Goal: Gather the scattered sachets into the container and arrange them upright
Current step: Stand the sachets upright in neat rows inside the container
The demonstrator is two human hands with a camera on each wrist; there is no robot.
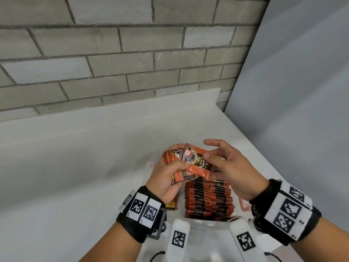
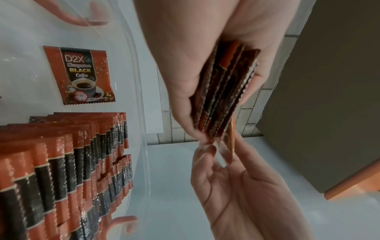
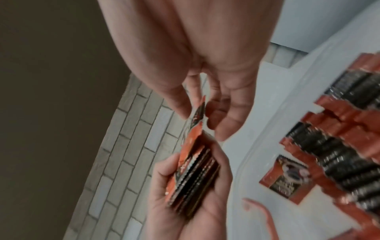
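Above the clear container (image 1: 151,163) on the desk (image 1: 75,167), the left hand (image 1: 166,178) clamps a stack of sachets (image 1: 190,163) edge-up; the right hand (image 1: 230,167), its grip pinching the top sachet's end, lies nearer the upright rows (image 1: 209,199) just below

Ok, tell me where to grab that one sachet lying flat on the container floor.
The flat sachet lies face up on the container floor, beyond the upright rows. Come from above with the right hand once free, and pinch its far crimped edge, away from the rows; lying flat, it probably needs an edge lifted first.
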